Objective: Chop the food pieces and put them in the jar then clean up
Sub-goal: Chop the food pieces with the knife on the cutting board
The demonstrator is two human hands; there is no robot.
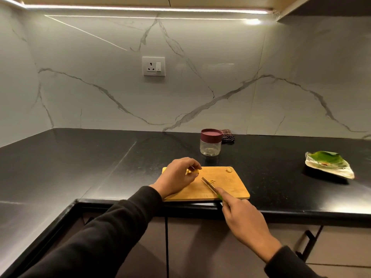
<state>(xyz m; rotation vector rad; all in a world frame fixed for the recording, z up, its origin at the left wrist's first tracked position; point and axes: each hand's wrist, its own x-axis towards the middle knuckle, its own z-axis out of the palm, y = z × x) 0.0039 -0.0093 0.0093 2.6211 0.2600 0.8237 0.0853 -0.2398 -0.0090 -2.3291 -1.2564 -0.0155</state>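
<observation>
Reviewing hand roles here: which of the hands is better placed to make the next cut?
The right hand: it grips the knife, blade on the cutting board. The left hand pinches the food piece, steadying it.

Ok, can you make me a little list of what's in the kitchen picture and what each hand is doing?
left hand: holds a yellow food piece on the board
right hand: holds the knife, blade over the board
cutting board: wooden, at the counter's front edge
cut bits: beside the blade
spare piece: far corner of the board
jar: behind the board, lid on, looks empty
cloth: behind the jar
plate: to the right, holds a green leaf
</observation>
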